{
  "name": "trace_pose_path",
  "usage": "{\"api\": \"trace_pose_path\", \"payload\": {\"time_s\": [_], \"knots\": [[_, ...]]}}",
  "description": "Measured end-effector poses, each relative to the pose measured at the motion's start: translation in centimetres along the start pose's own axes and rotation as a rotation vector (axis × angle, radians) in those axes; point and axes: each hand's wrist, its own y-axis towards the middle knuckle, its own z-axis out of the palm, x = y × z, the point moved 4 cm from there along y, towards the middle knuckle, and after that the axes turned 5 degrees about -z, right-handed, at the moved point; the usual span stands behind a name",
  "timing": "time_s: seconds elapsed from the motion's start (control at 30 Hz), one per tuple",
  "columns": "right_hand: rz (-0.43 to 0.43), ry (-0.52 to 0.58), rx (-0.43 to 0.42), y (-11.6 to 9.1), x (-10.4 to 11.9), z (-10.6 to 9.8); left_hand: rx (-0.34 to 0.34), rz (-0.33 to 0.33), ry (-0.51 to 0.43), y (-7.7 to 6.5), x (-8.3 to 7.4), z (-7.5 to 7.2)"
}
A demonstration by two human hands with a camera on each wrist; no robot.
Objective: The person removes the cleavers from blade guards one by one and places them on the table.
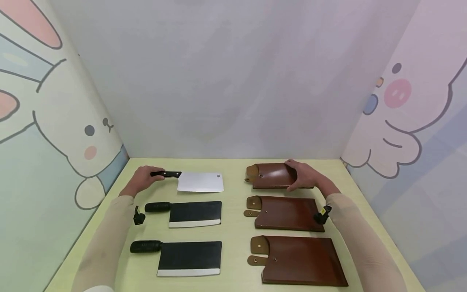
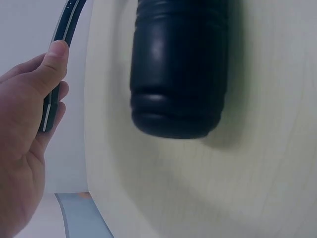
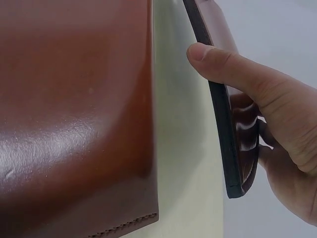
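At the back left, my left hand (image 1: 143, 178) grips the black handle (image 2: 50, 106) of a silver cleaver (image 1: 200, 182), its thumb pressed along the handle in the left wrist view. The blade points right, with a small hole near its far corner. Across the table, my right hand (image 1: 303, 175) holds a brown leather knife sheath (image 1: 273, 175) by its right end, thumb on the near edge and fingers over the far edge. In the right wrist view that sheath (image 3: 242, 129) shows edge-on, raised off the table.
Two black cleavers (image 1: 195, 213) (image 1: 190, 258) with pale edges lie in front of the silver one. Two more brown sheaths (image 1: 290, 213) (image 1: 304, 259) with snap straps lie on the right of the pale table (image 1: 233, 227). Walls with cartoon animals stand on both sides.
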Motion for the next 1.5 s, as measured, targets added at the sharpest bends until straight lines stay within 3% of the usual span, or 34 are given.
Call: {"api": "trace_pose_path", "payload": {"time_s": [0.4, 0.6, 1.5], "knots": [[0.027, 0.000, 0.019, 0.1, -0.3, 0.5, 0.002, -0.023, -0.014, -0.5, 0.5, -0.2], [0.065, -0.004, 0.070, 0.1, -0.7, 1.0, 0.014, -0.044, -0.006, -0.6, 0.9, 0.0], [0.119, 0.034, 0.150, 0.1, -1.5, 2.8, 0.143, -0.092, 0.058, -0.1, 2.0, 1.4]]}}
